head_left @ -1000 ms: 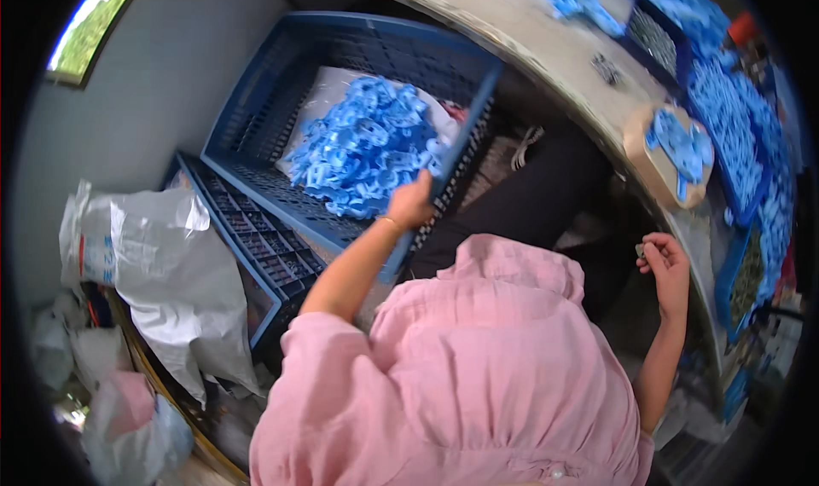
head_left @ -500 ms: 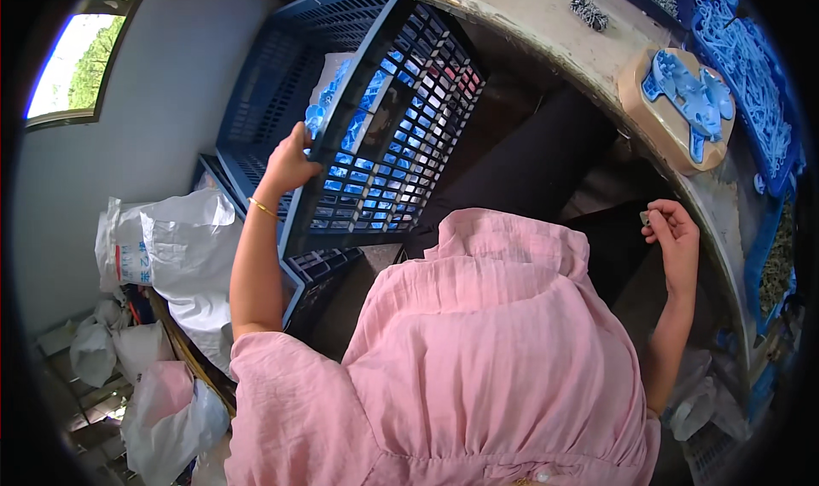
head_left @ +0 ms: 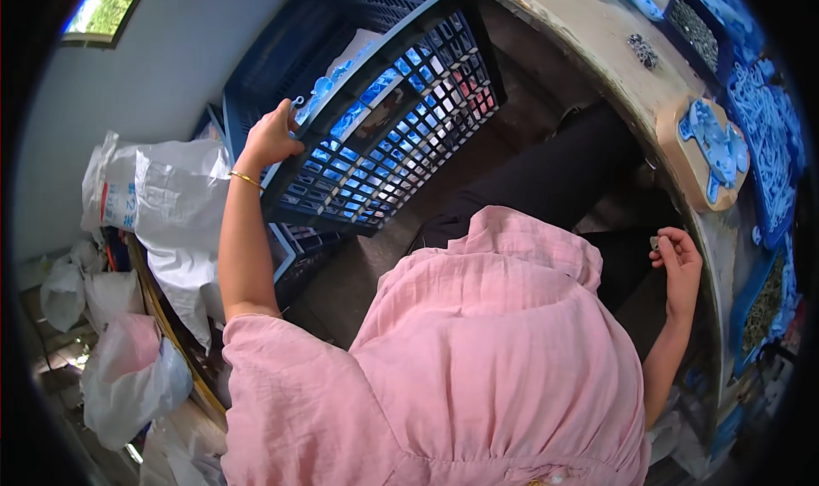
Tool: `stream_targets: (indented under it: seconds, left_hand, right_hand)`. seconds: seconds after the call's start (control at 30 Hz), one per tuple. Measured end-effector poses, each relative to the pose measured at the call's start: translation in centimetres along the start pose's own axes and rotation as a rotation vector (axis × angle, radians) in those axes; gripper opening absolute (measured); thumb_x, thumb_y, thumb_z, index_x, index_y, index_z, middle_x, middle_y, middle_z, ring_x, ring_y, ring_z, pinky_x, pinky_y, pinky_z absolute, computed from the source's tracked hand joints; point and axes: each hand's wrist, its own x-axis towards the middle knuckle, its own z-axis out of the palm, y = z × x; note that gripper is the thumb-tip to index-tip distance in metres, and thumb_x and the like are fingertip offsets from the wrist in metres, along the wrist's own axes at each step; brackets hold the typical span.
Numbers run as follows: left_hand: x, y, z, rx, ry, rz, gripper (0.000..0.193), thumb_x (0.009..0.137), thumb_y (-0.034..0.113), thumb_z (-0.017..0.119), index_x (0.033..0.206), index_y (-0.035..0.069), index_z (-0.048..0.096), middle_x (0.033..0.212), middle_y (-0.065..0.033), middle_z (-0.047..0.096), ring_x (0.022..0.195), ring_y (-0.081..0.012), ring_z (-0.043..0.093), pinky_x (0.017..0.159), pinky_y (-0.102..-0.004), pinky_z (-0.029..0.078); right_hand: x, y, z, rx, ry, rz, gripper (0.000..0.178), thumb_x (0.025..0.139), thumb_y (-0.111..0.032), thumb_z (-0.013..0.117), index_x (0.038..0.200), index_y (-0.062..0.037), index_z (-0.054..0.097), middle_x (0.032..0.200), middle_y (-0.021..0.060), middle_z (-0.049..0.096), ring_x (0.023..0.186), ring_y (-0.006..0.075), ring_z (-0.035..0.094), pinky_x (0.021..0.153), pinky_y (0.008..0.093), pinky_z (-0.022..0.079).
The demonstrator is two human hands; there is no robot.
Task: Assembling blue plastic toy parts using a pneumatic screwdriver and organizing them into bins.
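My left hand [head_left: 273, 135] is closed over the near rim of a dark blue plastic crate [head_left: 384, 170], thumb on the outer side. Blue moulded plastic pieces [head_left: 328, 85] show inside the crate and through its lattice wall. A small ring-ended piece [head_left: 297, 102] sits right by the left fingertips; I cannot tell whether they touch it. Over on the right, my right hand [head_left: 680, 269] hangs beside the table edge, thumb and fingers pinching a small metallic piece [head_left: 654, 242] whose kind I cannot make out.
On the curved table [head_left: 589, 26], a beige block [head_left: 670, 132] carries a blue moulded part [head_left: 717, 145]. A small heap of metal pieces [head_left: 641, 51] lies behind it; trays of blue parts [head_left: 763, 145] and metal bits [head_left: 759, 315] line the right. White sacks [head_left: 179, 205] stand at left.
The view has turned, shifting the surroundings. The crate appears more slanted, with my left hand still on its rim. My right hand keeps its pinch beside the table.
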Motion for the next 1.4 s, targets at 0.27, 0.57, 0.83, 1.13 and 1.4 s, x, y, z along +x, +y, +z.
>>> stream_targets:
  seconds: [0.27,0.57,0.83,1.13,1.4]
  left_hand:
    - [-2.5,-3.7,1.7,0.041,0.047,-0.024,0.049,0.057,0.011,0.078,0.095,0.005,0.047,0.093,-0.0135,0.067,0.09,-0.0347,0.065,0.077,-0.0406,0.051]
    - [-3.8,-4.9,12.2,0.074,-0.054,0.098,0.053,0.061,0.022,0.08,0.098,0.007,0.046,0.09,-0.0127,0.069,0.086,-0.0365,0.066,0.07,-0.0448,0.052]
    - [-6.7,-1.4,29.1,-0.114,-0.032,-0.028,0.064,0.068,0.03,0.08,0.111,0.002,0.042,0.091,-0.0212,0.068,0.086,-0.0383,0.067,0.072,-0.0484,0.053]
    - [-4.4,0.8,30.8,-0.207,0.039,-0.108,0.051,0.074,0.018,0.076,0.106,0.002,0.04,0.089,-0.0229,0.067,0.083,-0.0405,0.066,0.071,-0.0491,0.053]
    - [-3.9,0.8,31.2,-0.149,0.038,-0.096,0.04,0.078,0.011,0.067,0.107,0.001,0.042,0.089,-0.0204,0.069,0.083,-0.0382,0.068,0.07,-0.0482,0.053]
  right_hand:
    - [0.3,-1.6,1.8,-0.03,-0.027,-0.073,0.016,0.093,-0.014,0.062,0.104,-0.0028,0.064,0.087,0.0007,0.063,0.073,0.0068,0.059,0.065,0.0195,0.045]
    - [0.2,-2.1,2.7,-0.065,-0.037,-0.106,0.016,0.093,-0.013,0.062,0.105,-0.0024,0.064,0.086,0.0008,0.063,0.073,0.0073,0.059,0.064,0.0197,0.045]
    - [0.2,-1.7,2.6,-0.122,-0.047,-0.094,0.016,0.093,-0.012,0.061,0.106,-0.0023,0.063,0.089,0.0026,0.064,0.072,0.008,0.059,0.063,0.02,0.046]
    - [-0.3,-1.4,2.8,-0.091,-0.051,-0.108,0.014,0.094,-0.011,0.06,0.105,-0.0027,0.063,0.089,0.0026,0.064,0.07,0.008,0.059,0.062,0.0196,0.046]
    - [-0.8,-1.8,3.6,-0.064,-0.026,-0.102,0.013,0.094,-0.012,0.06,0.104,-0.0037,0.063,0.086,0.0013,0.063,0.07,0.0076,0.059,0.061,0.0197,0.046]
